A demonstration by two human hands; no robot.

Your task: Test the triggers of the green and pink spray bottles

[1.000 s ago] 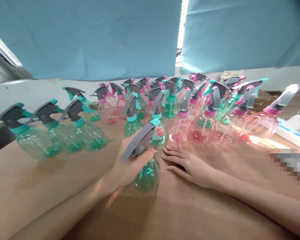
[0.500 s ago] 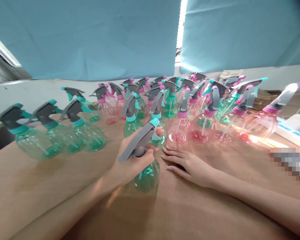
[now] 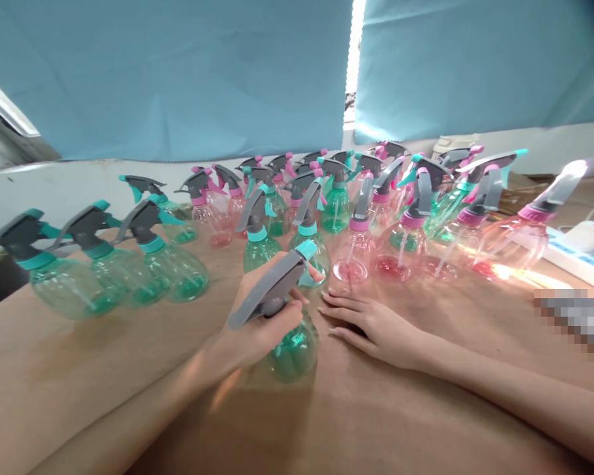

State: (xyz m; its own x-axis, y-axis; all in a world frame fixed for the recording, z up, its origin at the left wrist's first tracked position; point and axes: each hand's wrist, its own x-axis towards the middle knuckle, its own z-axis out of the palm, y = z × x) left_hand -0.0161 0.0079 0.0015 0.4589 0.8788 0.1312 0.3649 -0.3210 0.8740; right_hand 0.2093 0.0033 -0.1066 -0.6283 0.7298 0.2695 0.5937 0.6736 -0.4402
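My left hand (image 3: 257,316) is wrapped round the neck of a green spray bottle (image 3: 294,353) with a grey head and a teal nozzle. The bottle tilts a little, and its neck is hidden behind my fingers. Flat on the tabletop lies my right hand (image 3: 373,326), fingers stretched out and holding nothing, just right of that bottle. Beyond my fingertips stands a pink spray bottle (image 3: 352,257) with a magenta collar. Another green spray bottle (image 3: 261,247) stands right behind my left hand.
Three green spray bottles (image 3: 175,274) stand at the left of the wooden table (image 3: 202,422). Several pink and green ones fill the back. At the right are a white power strip (image 3: 581,257) and a pixelated patch (image 3: 581,320). Blue blinds (image 3: 178,79) hang behind.
The spray head in my left hand has tipped slightly, and its trigger side has shifted a little. My right hand stays flat in the same place. The view has moved very slightly.
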